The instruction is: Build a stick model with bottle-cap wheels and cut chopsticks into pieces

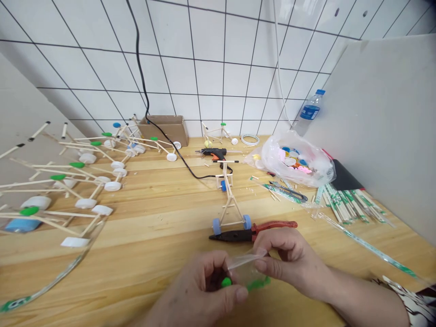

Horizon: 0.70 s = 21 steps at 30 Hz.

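Low in the head view, my right hand (291,259) pinches the top edge of a small clear plastic bag (242,268). Green bits (259,284) show through the bag's lower part. My left hand (204,290) is curled at the bag's other side, with a small rounded green piece (226,282) between its fingers; whether those fingers also grip the bag is unclear. Just beyond the hands lie long-nose pliers (235,236) with red handles. Behind them stands a little tricycle model (229,200) made of sticks, with blue wheels and a dark-tipped handlebar.
Several stick tricycles with white wheels (85,203) and green seats crowd the left. At the back are a cardboard box (166,129), a glue gun (214,153) and a tape roll (250,140). Rightward lie a bag of caps (320,163), snips (289,191), wrapped chopsticks (350,204) and a bottle (310,111).
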Motion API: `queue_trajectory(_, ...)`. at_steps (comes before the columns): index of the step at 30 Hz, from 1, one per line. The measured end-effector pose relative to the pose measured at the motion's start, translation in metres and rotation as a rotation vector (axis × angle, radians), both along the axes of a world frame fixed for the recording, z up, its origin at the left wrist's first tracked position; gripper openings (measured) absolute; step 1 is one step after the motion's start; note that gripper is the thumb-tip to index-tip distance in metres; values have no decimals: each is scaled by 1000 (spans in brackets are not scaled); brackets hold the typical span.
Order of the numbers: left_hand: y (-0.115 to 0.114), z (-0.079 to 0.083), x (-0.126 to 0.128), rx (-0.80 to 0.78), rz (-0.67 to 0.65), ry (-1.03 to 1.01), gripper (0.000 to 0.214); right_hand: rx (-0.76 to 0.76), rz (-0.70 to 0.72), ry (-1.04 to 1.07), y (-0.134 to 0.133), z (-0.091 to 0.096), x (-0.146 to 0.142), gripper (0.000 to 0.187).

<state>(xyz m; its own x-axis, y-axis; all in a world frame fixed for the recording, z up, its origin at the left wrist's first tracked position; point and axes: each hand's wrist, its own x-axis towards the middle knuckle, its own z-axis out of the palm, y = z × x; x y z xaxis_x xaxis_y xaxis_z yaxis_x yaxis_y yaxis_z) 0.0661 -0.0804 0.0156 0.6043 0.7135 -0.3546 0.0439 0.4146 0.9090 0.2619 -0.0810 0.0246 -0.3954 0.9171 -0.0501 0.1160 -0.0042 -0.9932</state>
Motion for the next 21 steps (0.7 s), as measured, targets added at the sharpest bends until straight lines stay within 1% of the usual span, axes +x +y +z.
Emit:
queue_trajectory(3, 0, 0, 1, 20, 15, 65, 23, 58, -30, 18, 0, 0, 1, 18)
queue_trajectory(5, -1, 1, 1, 16, 33, 109, 19, 102, -42, 12, -1, 0, 2, 18)
queue_trajectory(7, -1, 1, 1, 41, 63, 112, 15, 132, -40, -17, -1, -1, 2, 18)
queue_trajectory(10, 1, 0, 0, 99, 103, 97, 20, 138, -27, -69, -1, -1, 1, 17)
queue_trajectory(13, 3, -1, -2, 120, 88, 112, 23, 165, -14, -121, -2, -2, -1, 15)
queue_trajectory(16, 4, 1, -2, 124, 72, 164, 22, 198, 16, -166, -3, -2, -3, 16)
queue_trajectory(19, 4, 6, -1, 128, 83, 206, 22, 203, 28, -175, -4, -3, -3, 16)
queue_trajectory(21, 5, 7, 0, 126, 98, 196, 20, 207, 15, -163, -4, -2, -3, 16)
